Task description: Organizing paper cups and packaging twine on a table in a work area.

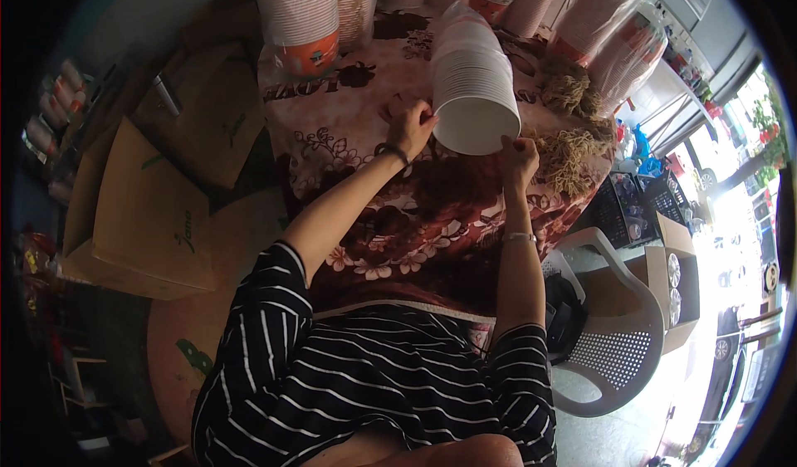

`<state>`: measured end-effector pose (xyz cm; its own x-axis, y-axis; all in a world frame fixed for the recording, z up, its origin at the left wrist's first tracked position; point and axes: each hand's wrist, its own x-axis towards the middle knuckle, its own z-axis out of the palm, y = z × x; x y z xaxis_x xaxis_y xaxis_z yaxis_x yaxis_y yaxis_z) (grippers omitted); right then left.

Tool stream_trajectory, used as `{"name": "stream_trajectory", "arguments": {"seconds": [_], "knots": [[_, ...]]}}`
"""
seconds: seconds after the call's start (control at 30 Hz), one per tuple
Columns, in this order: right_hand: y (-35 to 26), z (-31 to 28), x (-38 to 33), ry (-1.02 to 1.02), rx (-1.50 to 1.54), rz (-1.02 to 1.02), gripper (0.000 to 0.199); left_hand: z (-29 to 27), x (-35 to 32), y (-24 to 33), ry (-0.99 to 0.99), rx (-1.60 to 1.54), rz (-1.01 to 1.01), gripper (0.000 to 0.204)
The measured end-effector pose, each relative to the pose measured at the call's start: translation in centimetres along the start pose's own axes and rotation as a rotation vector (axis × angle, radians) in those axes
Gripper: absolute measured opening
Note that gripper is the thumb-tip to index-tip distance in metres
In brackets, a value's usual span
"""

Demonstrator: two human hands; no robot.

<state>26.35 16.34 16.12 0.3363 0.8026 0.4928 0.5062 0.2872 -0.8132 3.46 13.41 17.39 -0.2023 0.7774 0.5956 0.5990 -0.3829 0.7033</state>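
A stack of white paper tubs (473,89) lies on its side on the table, its open mouth facing me. Clear plastic wrap (465,25) covers its far end. My left hand (410,128) is closed in a pinch just left of the front rim; what is between its fingertips is too small to make out. At the lower right of that rim, my right hand (520,161) is closed, with thumb and fingertips pinching the tub's edge.
A patterned red-brown cloth (398,218) covers the table. Wrapped cup stacks (300,27) stand along its far side. Dried tan strands (569,156) lie to the right. Cardboard boxes (154,218) are on the left, a grey plastic chair (610,342) at the right.
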Motion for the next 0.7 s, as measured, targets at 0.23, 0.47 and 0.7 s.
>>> {"name": "stream_trajectory", "arguments": {"seconds": [0.23,0.47,0.7], "knots": [[1.1,1.8,-1.3,-0.034,0.031,0.015,0.026,0.7,-0.6,-2.0,0.103,0.006,-0.073,0.025],[0.9,2.1,-1.0,-0.100,0.183,0.079,0.022,0.2,-1.3,-2.9,0.078,0.025,-0.077,0.030],[-1.0,-0.8,-2.8,-0.251,0.135,0.059,0.030,-0.3,-4.0,-3.1,0.007,-0.093,-0.009,0.026]]}}
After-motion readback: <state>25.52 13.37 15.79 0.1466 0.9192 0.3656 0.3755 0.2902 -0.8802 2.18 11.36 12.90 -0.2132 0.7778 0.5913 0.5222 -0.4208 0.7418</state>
